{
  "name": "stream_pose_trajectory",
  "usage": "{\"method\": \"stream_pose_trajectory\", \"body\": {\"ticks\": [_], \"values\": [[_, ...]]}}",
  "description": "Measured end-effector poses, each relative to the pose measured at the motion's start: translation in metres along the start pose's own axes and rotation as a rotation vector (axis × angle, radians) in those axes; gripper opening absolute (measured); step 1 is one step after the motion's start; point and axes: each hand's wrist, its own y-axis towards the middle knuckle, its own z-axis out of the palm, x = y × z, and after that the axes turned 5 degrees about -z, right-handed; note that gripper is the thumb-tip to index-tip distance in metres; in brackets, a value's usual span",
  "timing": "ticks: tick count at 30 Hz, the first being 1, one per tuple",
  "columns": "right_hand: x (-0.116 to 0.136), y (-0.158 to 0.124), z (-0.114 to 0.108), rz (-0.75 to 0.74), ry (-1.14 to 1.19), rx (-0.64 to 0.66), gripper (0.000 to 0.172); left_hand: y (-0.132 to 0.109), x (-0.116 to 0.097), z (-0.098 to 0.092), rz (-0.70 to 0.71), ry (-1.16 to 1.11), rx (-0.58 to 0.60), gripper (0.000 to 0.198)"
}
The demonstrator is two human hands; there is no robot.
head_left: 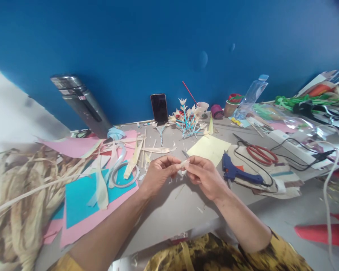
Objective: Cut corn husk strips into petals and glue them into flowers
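Observation:
Both hands meet over the middle of the table, fingertips nearly touching. Between thumb and finger my left hand (pixel 161 174) pinches a small pale piece of husk (pixel 183 164). From the right, my right hand (pixel 205 174) grips the same piece with its fingers closed. Beyond the hands stands a bunch of pale husk flowers (pixel 188 120) on blue-wrapped stems. A yellow sheet of paper (pixel 210 148) lies just behind my right hand. To the right of it are a blue glue gun (pixel 240 171) and red-handled scissors (pixel 261 154) on a folded cloth.
Dried husks (pixel 28 203) and blue paper (pixel 81 195) with a tape roll (pixel 135 175) cover the left side. A dark flask (pixel 81 103) and a phone (pixel 159 108) lean at the blue wall. Right: plastic bottle (pixel 252 94), white power strip (pixel 296 148), cables.

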Motion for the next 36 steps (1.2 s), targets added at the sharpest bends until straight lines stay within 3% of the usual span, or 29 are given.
{"method": "stream_pose_trajectory", "body": {"ticks": [4, 8, 15, 23, 31, 36], "values": [[-0.0021, 0.0001, 0.0006, -0.004, 0.014, 0.011, 0.026, -0.0001, 0.0026, -0.0012, -0.006, 0.058, 0.02, 0.017], [-0.0019, -0.0008, 0.0017, 0.006, 0.008, 0.017, 0.028, -0.0004, 0.0045, -0.0033, -0.009, 0.122, 0.057, 0.027], [-0.0066, 0.0003, -0.0024, -0.071, -0.128, 0.015, 0.026, -0.0021, 0.0057, -0.0027, -0.001, 0.155, 0.088, 0.029], [-0.0067, 0.0005, -0.0028, -0.09, -0.144, -0.054, 0.021, -0.0036, 0.0036, -0.0006, -0.074, -0.058, 0.13, 0.028], [-0.005, -0.0017, -0.0019, -0.084, -0.139, -0.056, 0.023, -0.0056, 0.0021, -0.0004, -0.044, 0.15, 0.059, 0.018], [-0.0033, -0.0042, -0.0038, -0.092, -0.163, -0.016, 0.021, -0.0051, 0.0015, 0.0003, -0.081, -0.053, 0.088, 0.017]]}}
